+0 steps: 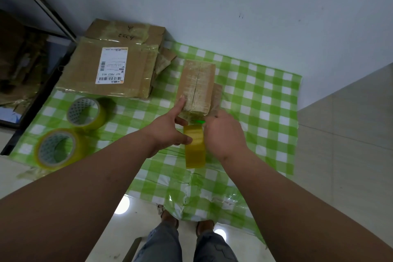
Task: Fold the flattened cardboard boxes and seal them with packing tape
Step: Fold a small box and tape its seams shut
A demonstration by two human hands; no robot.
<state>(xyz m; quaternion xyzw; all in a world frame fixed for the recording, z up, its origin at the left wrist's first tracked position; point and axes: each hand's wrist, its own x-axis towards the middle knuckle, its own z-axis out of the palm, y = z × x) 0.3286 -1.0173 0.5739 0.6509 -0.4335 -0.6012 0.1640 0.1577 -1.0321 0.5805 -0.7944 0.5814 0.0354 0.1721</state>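
The left hand (168,130) lies spread: its forefinger is straight and presses the near left edge of the small taped box (196,87), while the thumb reaches right to touch the side of the yellow tape roll (195,147). The right hand (223,134) has its grip closed round that roll from the right; its fingertips are hidden behind the roll and the box, so how they pinch cannot be told. The roll stands on edge between both hands, just in front of the box's near end. The box sits near the middle of the green checked cloth (255,95), its top seam running away from the person. Whether tape runs from roll to box is hard to make out. Two more tape rolls (85,114) lie at the cloth's left edge, and flattened cardboard boxes (110,68) fill its far left corner.
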